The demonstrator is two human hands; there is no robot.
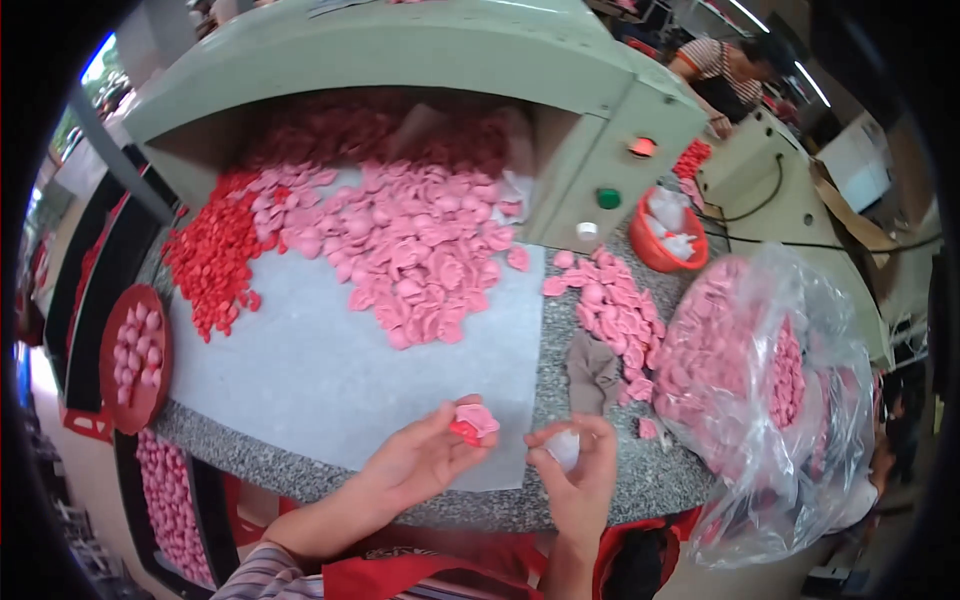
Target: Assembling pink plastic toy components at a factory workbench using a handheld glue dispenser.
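Over the front edge of the worktop, my left hand (418, 458) pinches a small pink-and-red piece (475, 422), its pink part folded around a red one. To the right, the fingers of my right hand (580, 485) are closed around a small whitish, rounded thing (566, 450); its exact kind is unclear. The hands are apart, with a narrow gap between them. Beyond them a large heap of pink moulded pieces (420, 250) spreads over a pale sheet (300, 370). Small red pieces (208, 260) lie heaped at its left.
A pale green machine (380, 50) with an opening stands behind. Left is a red bowl (160, 385) of pink pieces. At right are a grey cloth (592, 370), an orange bucket (665, 262) and a clear plastic bag (790, 400) with pink pieces. A person (725, 75) works farther back.
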